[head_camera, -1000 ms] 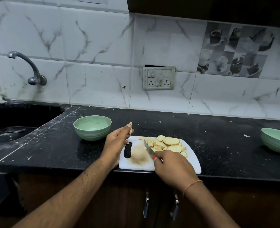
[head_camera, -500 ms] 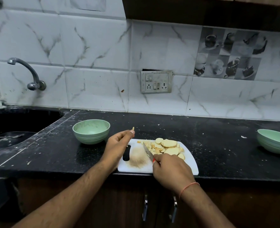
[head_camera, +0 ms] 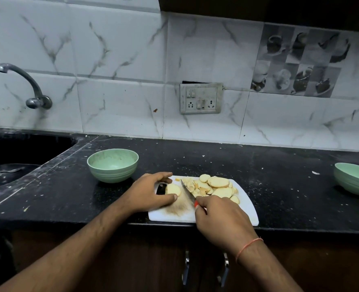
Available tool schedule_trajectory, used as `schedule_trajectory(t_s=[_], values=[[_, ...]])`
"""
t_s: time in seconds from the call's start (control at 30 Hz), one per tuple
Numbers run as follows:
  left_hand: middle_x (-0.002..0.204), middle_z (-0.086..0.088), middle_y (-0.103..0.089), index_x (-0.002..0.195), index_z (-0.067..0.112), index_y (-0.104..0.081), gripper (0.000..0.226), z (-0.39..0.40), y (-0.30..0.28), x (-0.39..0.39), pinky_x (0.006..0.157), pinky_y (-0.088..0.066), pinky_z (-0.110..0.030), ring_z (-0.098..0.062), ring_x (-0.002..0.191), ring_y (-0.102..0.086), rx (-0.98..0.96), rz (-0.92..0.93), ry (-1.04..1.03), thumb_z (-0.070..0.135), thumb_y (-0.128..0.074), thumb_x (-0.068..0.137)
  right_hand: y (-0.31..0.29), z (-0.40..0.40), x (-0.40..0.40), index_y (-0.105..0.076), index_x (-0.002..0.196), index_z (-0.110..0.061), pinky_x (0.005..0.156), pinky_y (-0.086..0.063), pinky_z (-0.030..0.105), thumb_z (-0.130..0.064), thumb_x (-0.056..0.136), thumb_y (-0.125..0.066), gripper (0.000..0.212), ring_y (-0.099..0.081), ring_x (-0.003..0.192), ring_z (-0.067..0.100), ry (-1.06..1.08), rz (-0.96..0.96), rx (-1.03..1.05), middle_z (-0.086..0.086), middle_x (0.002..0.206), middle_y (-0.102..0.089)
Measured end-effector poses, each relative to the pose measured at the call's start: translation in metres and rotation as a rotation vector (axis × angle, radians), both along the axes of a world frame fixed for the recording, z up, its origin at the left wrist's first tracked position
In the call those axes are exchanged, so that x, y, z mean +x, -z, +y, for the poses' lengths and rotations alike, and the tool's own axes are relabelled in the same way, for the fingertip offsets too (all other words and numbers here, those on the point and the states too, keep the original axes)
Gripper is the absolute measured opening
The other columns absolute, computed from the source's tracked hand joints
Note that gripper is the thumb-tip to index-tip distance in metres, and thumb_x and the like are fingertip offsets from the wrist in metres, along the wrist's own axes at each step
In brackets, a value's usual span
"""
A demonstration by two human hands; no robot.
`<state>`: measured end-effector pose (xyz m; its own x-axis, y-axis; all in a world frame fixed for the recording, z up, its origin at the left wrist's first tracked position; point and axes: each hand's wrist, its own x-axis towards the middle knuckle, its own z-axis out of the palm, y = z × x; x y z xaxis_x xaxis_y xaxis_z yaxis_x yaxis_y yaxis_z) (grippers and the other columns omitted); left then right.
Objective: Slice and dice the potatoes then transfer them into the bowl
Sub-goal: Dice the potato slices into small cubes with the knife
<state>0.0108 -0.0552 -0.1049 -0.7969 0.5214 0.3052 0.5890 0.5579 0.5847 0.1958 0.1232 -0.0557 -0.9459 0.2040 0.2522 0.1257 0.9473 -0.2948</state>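
Note:
A white cutting board point(head_camera: 246, 209) lies at the counter's front edge. On its far right lies a pile of pale potato slices point(head_camera: 218, 182) with small diced bits point(head_camera: 195, 186) beside them. My left hand point(head_camera: 151, 192) holds one potato slice point(head_camera: 173, 189) flat on the board's left part, thumb and fingers around it. My right hand point(head_camera: 220, 220) grips a knife point(head_camera: 188, 191) with a red handle, its blade lying just right of that slice. A green bowl point(head_camera: 113, 165) stands left of the board, behind my left hand.
A second green bowl point(head_camera: 355, 179) sits at the counter's far right. A dark sink point(head_camera: 10, 157) with a tap point(head_camera: 27, 85) is on the left. A socket plate point(head_camera: 200, 98) is on the tiled wall. The black counter point(head_camera: 279, 182) is speckled with scraps.
My left hand came down from holding a small potato piece in the air and now holds a slice flat on the board. The knife stayed beside the pile.

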Motion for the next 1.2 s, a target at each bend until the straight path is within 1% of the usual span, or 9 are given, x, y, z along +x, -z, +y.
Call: schedule_trajectory(t_s=[0.13, 0.23, 0.3, 0.43, 0.57, 0.7, 0.87, 1.0, 1.2], values=[[0.119, 0.032, -0.069, 0.146, 0.034, -0.06, 0.077, 0.0, 0.001, -0.005, 0.107, -0.047, -0.023, 0.01, 0.119, -0.059, 0.083, -0.059, -0.013, 0.053, -0.083, 0.075, -0.001, -0.007, -0.004, -0.067, 0.107, -0.031, 0.066, -0.045, 0.033, -0.037, 0.098, -0.041, 0.029, -0.06, 0.086, 0.021, -0.009, -0.004, 0.017, -0.007, 0.082, -0.066], [0.117, 0.03, -0.07, 0.145, 0.033, -0.063, 0.072, 0.0, 0.002, -0.006, 0.098, -0.046, -0.014, 0.014, 0.112, -0.062, 0.095, -0.081, -0.001, 0.044, -0.087, 0.077, -0.002, -0.012, -0.007, -0.067, 0.108, -0.03, 0.065, -0.04, 0.033, -0.037, 0.098, -0.041, 0.029, -0.055, 0.082, 0.02, -0.005, 0.0, 0.046, -0.008, 0.076, -0.057], [0.117, 0.032, -0.07, 0.144, 0.034, -0.063, 0.073, 0.0, 0.002, -0.006, 0.099, -0.047, -0.016, 0.014, 0.111, -0.062, 0.099, -0.1, 0.003, 0.041, -0.088, 0.077, -0.003, -0.016, -0.009, -0.067, 0.106, -0.029, 0.066, -0.039, 0.034, -0.036, 0.097, -0.041, 0.028, -0.052, 0.082, 0.022, 0.005, -0.01, 0.066, -0.007, 0.077, -0.054], [0.112, 0.036, -0.07, 0.141, 0.036, -0.065, 0.076, -0.001, 0.002, -0.007, 0.105, -0.051, -0.025, 0.013, 0.107, -0.065, 0.133, -0.168, 0.011, 0.043, -0.092, 0.07, -0.005, -0.025, -0.019, -0.064, 0.095, -0.024, 0.067, -0.037, 0.034, -0.035, 0.095, -0.041, 0.025, -0.055, 0.085, 0.026, 0.031, -0.048, 0.109, -0.002, 0.089, -0.064], [0.112, 0.028, -0.074, 0.136, 0.04, -0.068, 0.074, -0.003, 0.003, -0.011, 0.106, -0.052, -0.028, 0.012, 0.106, -0.067, 0.143, -0.192, 0.029, 0.048, -0.095, 0.067, -0.01, -0.037, -0.035, -0.066, 0.111, -0.023, 0.071, -0.037, 0.033, -0.028, 0.095, -0.045, 0.027, -0.061, 0.099, 0.028, 0.04, -0.111, 0.179, 0.003, 0.109, -0.069], [0.113, 0.026, -0.075, 0.133, 0.041, -0.07, 0.072, -0.004, 0.002, -0.011, 0.105, -0.053, -0.028, 0.013, 0.106, -0.067, 0.138, -0.187, 0.04, 0.051, -0.096, 0.068, -0.009, -0.046, -0.036, -0.062, 0.123, -0.02, 0.074, -0.038, 0.034, -0.024, 0.098, -0.046, 0.03, -0.061, 0.111, 0.028, 0.025, -0.163, 0.257, 0.005, 0.117, -0.067], [0.112, 0.026, -0.075, 0.132, 0.04, -0.07, 0.068, -0.004, 0.002, -0.01, 0.104, -0.052, -0.026, 0.014, 0.105, -0.067, 0.145, -0.196, 0.031, 0.046, -0.097, 0.07, -0.011, -0.042, -0.01, -0.061, 0.121, -0.023, 0.072, -0.037, 0.035, -0.024, 0.094, -0.047, 0.03, -0.061, 0.107, 0.029, -0.018, -0.162, 0.294, 0.005, 0.111, -0.067], [0.11, 0.026, -0.076, 0.133, 0.038, -0.069, 0.074, -0.004, 0.001, -0.009, 0.104, -0.054, -0.028, 0.011, 0.104, -0.069, 0.174, -0.231, 0.025, 0.044, -0.1, 0.066, -0.021, -0.039, 0.012, -0.063, 0.115, -0.024, 0.073, -0.036, 0.034, -0.029, 0.095, -0.047, 0.025, -0.06, 0.104, 0.028, -0.019, -0.141, 0.284, 0.004, 0.11, -0.066], [0.109, 0.023, -0.077, 0.13, 0.038, -0.071, 0.072, -0.004, -0.001, -0.006, 0.103, -0.055, -0.029, 0.009, 0.102, -0.07, 0.182, -0.245, 0.019, 0.043, -0.101, 0.064, -0.027, -0.038, -0.002, -0.064, 0.11, -0.024, 0.07, -0.037, 0.033, -0.031, 0.096, -0.045, 0.024, -0.053, 0.09, 0.027, 0.02, -0.086, 0.215, 0.004, 0.106, -0.066]])
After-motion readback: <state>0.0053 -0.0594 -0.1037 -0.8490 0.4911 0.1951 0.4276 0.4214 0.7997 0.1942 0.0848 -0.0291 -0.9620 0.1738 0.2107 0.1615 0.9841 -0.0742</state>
